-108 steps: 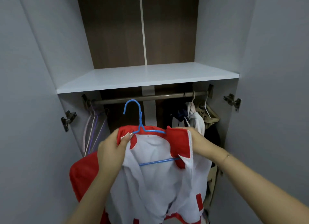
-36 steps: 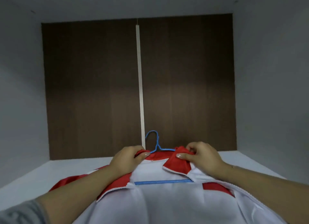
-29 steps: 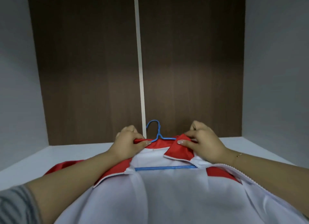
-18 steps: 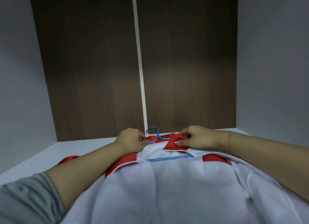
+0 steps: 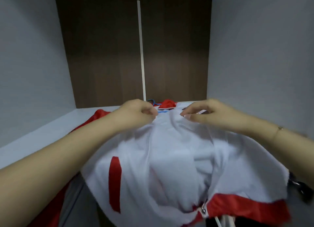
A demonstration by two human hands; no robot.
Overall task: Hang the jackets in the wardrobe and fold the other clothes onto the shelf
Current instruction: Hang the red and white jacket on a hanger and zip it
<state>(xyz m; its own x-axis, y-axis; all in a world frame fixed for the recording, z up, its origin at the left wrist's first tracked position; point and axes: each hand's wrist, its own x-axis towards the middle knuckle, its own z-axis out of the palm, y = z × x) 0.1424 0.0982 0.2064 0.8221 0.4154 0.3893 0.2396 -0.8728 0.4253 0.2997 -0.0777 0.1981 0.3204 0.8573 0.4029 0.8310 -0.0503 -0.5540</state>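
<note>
The left hand (image 5: 138, 112) is curled, its fingertips pinching the white front of the jacket (image 5: 169, 159) just beside the blue hanger (image 5: 157, 108). The right hand (image 5: 200, 113) is apart from it, thumb and forefinger pinching the opposite front panel near the collar (image 5: 168, 103). The jacket lies front-up on the white shelf (image 5: 42, 130), its collar toward the brown back panel (image 5: 136, 48); its red hem (image 5: 246, 208) and zipper pull (image 5: 203, 209) hang over the shelf's front edge. The hanger is already inside the neck, with only its hook and part of the bar visible.

The step in hand appears to be closing or straightening the jacket's front on the hanger. To do it well:
- Draw both panels evenly toward the centre.
- Keep the shoulders seated on the hanger.
- Keep the hook free of the collar, ready for the rail.
</note>
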